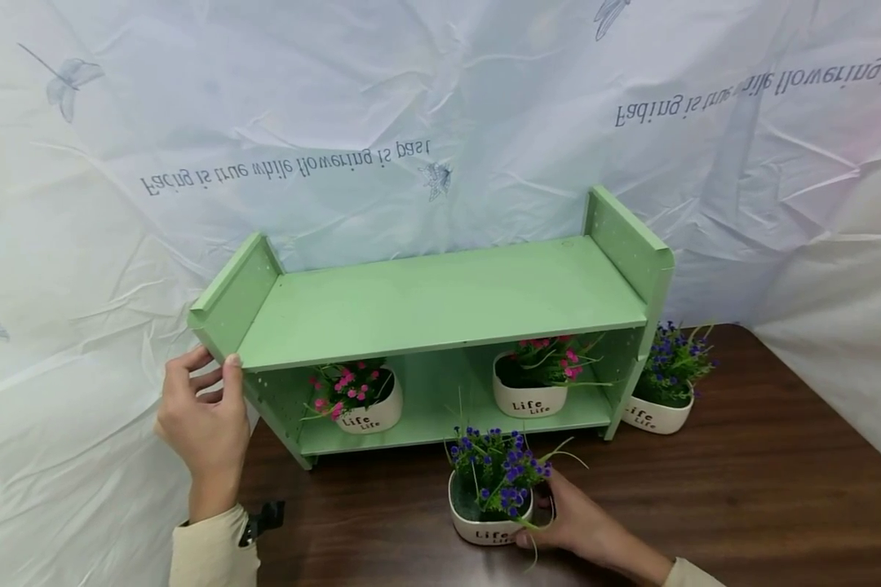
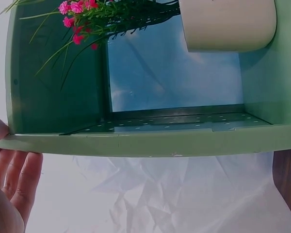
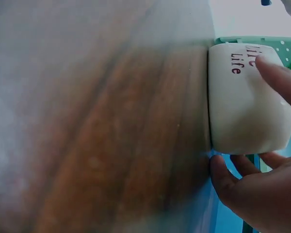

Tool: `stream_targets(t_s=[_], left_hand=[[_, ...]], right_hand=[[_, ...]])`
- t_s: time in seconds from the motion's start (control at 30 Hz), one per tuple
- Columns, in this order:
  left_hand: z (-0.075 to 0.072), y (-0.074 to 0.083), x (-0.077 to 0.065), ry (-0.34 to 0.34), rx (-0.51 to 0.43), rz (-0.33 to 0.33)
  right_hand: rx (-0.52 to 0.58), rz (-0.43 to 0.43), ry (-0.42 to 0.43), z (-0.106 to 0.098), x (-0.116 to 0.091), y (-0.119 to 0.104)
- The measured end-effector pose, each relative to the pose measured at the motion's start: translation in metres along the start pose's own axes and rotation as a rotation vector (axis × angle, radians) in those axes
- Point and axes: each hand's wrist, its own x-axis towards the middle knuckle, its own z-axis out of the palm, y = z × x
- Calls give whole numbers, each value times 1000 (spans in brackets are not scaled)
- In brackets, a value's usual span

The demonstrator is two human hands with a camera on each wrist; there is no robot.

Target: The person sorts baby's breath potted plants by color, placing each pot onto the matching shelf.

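My left hand [image 1: 204, 428] holds the left side panel of a green two-tier shelf [image 1: 440, 306]; the left wrist view has its thumb and fingers on either side of the panel's edge. With my right hand [image 1: 576, 518] I grip the right side of a white pot of purple flowers [image 1: 488, 532] on the table in front of the shelf. In the right wrist view the pot [image 3: 242, 107] bears the word "Life" and sits between thumb and fingers. Two white pots with pink flowers stand on the lower tier, the left pot [image 1: 377, 414] and the right pot [image 1: 532, 401].
Another white pot of purple flowers [image 1: 657, 414] stands on the table just right of the shelf. The dark brown wooden table [image 1: 771, 465] extends to the right. A pale printed cloth [image 1: 352, 98] hangs behind and at the sides.
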Motion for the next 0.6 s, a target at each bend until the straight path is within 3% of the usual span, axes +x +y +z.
stream_targets(t_s=[0.13,0.37,0.6], left_hand=[[-2,0,1,-3,4,0],[-2,-1,2,-35,21,19],[-5,-2,2,-48,29,25]], right_hand=[[-60,-21,-22,3,4,-2],[-257,-101,9,7,12,-7],[-293,-113,-22,8,15,-10]])
